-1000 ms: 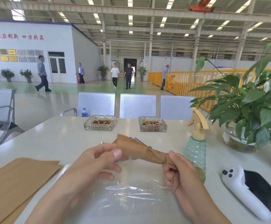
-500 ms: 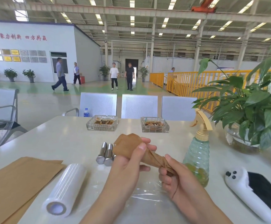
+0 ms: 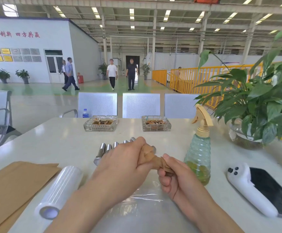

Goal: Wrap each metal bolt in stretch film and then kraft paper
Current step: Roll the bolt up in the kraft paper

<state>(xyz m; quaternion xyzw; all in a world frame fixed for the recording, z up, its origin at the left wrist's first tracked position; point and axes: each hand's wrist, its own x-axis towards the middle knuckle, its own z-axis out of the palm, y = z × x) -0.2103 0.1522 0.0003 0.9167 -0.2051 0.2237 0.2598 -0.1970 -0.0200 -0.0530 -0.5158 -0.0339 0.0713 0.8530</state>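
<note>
A bolt wrapped in brown kraft paper [image 3: 151,157] is held above the table between both hands. My left hand [image 3: 123,163] grips its far end from above, covering most of it. My right hand [image 3: 172,174] pinches the twisted near end of the paper. Several bare metal bolts [image 3: 103,151] lie side by side on the table just behind my left hand. A roll of stretch film [image 3: 59,190] lies at the front left, beside a stack of kraft paper sheets [image 3: 14,185]. A loose sheet of stretch film [image 3: 142,199] lies flat under my hands.
A green spray bottle [image 3: 199,155] stands just right of my right hand. A white controller [image 3: 247,187] on a dark phone lies at the right. Two glass ashtrays [image 3: 101,123] sit at the back, a potted plant [image 3: 254,105] at the far right. People walk in the hall.
My left hand has moved from under the wrapped bolt's left end to over its top and closed round it. The parcel has dropped lower toward the table. The film roll came into view.
</note>
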